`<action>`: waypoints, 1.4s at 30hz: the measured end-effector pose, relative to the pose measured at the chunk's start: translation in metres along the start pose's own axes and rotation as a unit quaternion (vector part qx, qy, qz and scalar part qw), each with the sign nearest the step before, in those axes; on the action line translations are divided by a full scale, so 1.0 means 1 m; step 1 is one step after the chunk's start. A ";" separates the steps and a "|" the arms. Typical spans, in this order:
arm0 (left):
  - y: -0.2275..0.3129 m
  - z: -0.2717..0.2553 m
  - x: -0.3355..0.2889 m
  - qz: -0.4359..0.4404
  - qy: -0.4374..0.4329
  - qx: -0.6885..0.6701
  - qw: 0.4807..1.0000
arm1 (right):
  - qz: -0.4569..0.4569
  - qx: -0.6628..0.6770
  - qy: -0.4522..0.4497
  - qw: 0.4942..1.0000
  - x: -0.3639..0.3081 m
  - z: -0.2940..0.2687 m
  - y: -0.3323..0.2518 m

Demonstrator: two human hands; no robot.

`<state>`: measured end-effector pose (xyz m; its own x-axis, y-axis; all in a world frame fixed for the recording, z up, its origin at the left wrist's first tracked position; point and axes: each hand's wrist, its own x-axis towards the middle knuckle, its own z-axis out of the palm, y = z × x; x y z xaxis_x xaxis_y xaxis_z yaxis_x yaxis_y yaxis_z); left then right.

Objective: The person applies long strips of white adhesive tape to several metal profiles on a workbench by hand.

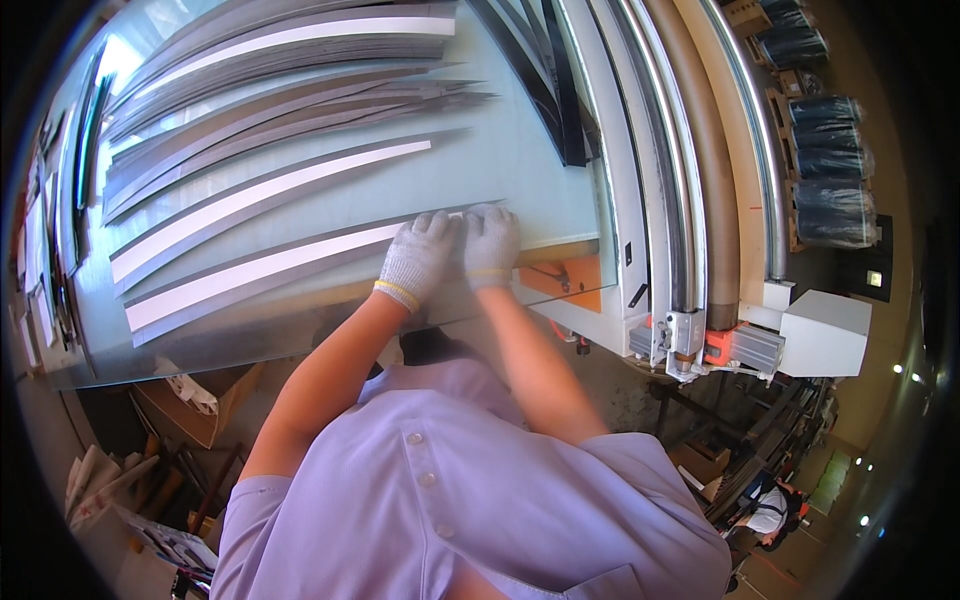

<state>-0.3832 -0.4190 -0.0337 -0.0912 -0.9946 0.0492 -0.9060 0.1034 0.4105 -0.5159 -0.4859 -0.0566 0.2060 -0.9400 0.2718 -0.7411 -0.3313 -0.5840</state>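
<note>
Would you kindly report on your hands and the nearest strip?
Left hand, right hand at right end of nearest strip. Strip on table. Other strips beyond, none atop it.

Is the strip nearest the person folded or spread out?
Spread out: the strip runs lengthwise, pale band in view, no fold showing. The left hand and right hand partly cover its right end; cannot tell there.

At the near edge of the glass table point(535, 205), the left hand point(418, 255) and right hand point(491, 245) hide part of a white-banded strip point(280, 264) from me. Black bars point(573, 142) run out of sight past the table's far side; off its right, a person point(770, 512) stays too small to make out.
</note>
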 end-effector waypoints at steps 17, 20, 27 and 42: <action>-0.001 0.005 0.001 -0.004 -0.003 0.006 1.000 | -0.011 0.042 0.024 0.999 -0.001 0.001 0.003; -0.002 0.003 0.000 0.017 0.035 0.024 0.999 | -0.035 0.034 0.019 0.999 -0.002 -0.002 -0.001; -0.002 0.004 -0.003 0.014 0.029 -0.003 0.999 | -0.110 0.048 0.030 0.992 -0.009 -0.006 0.003; -0.015 0.023 -0.009 0.029 0.034 0.020 0.999 | -0.173 -0.106 -0.076 0.976 -0.018 -0.013 0.000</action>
<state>-0.3782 -0.4114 -0.0608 -0.1164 -0.9842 0.1332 -0.9161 0.1582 0.3684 -0.5278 -0.4680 -0.0509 0.5472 -0.7817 0.2991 -0.7231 -0.6215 -0.3015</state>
